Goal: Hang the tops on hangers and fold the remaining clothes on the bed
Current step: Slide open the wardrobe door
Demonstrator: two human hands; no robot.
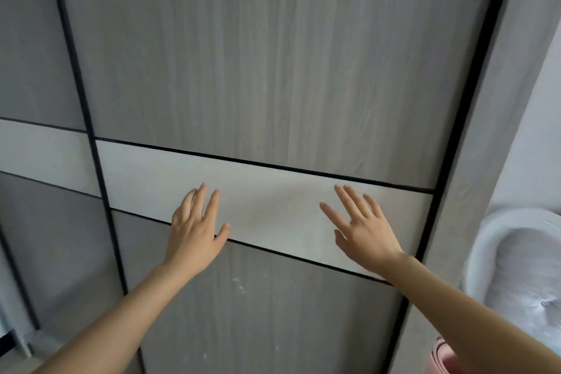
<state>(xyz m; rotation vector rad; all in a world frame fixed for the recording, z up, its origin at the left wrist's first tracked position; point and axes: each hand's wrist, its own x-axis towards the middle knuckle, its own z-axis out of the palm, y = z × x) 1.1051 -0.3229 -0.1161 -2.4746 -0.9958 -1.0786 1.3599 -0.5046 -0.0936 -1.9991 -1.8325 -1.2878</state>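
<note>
Head camera view: a person faces a closed grey wardrobe door, both bare arms reaching forward. The left hand and right hand are flat on, or just off, the pale band across the door, fingers straight and spread, gripping nothing. The band's long axis runs side to side, which looks like the way the door would slide. The right hand is nearer the frame that the door's edge meets. The left hand is nearer the neighbouring door, so a push leftward seems the likely opening move. No tops, hangers or bed are in view; any hangers are presumably behind the door. A white tub stands at the right.
</note>
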